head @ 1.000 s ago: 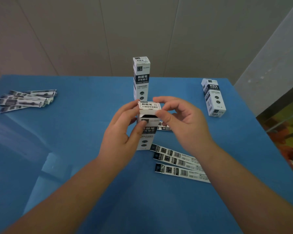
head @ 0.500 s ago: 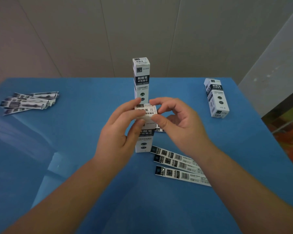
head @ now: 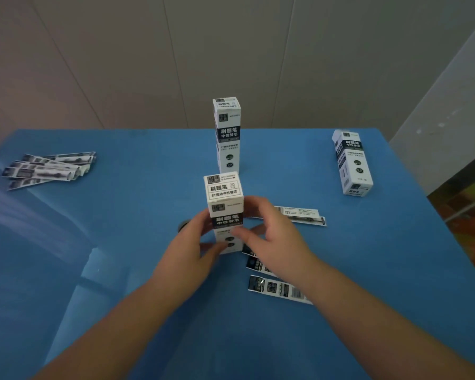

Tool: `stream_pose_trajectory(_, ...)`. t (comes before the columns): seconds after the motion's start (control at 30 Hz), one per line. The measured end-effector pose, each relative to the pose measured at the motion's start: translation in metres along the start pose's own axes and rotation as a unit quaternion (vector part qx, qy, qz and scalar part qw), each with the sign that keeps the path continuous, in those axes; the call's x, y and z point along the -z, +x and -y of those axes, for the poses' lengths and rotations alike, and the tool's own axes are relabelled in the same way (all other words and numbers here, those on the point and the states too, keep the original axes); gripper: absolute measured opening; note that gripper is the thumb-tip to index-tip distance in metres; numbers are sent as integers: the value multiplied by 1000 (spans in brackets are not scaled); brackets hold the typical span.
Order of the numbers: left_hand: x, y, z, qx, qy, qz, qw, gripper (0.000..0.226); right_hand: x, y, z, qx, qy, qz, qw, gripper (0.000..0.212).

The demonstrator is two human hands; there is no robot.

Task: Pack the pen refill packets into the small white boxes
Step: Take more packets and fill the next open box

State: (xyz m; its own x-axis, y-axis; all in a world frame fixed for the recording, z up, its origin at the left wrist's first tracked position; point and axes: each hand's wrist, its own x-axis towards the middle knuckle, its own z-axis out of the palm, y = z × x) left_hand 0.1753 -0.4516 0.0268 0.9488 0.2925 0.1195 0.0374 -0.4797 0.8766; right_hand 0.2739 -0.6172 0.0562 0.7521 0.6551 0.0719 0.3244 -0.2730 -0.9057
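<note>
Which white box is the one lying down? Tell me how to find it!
Start at the blue table and look to its far right corner, near the grey wall. A white box lies there on its long side, well apart from both hands. The other two boxes, the middle box and the near box, stand upright; this one alone lies flat.

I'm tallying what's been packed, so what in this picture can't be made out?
Head view only:
- Contents of the closed front box, tall box and right box: the walls hide them.
- Count of the left packets: blurred and overlapping.
- Packets by the right hand: partly hidden by hand and forearm.
- Dark object behind the left hand: mostly hidden.
</note>
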Motion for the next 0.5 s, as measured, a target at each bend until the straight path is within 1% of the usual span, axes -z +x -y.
stream_pose_trajectory(0.07, -4, 1, 1, 7, 27, 8, 1000, 85, -3, -1, -7, -39, -7, 19, 999, 43)
stream_pose_trajectory(0.13, -6, 6, -3, 2, 42, 11, 999, 79, -1, 0, -9, -38, -3, 17, 999, 40)
stream_pose_trajectory(0.2, -9, 18, -11, -2, 55, 9, 998, 71, 10, 6, -7, -23, 5, -10, 1000, 37)
stream_pose_trajectory(0.3, -18, 50, -30, -8, 58, 12, 998, 65, 36, 19, -6, -19, 0, -61, 998, 32)
stream_pose_trajectory(0.43, -50, 117, -50, -27, 44, 37, 998, 49, 79, 49, -17, -59, -23, -108, 992, 26)
stream_pose_trajectory(0.5, -71, 150, -52, -20, 64, 50, 996, 50, 98, 66, -28, -90, -44, -122, 988, 31)
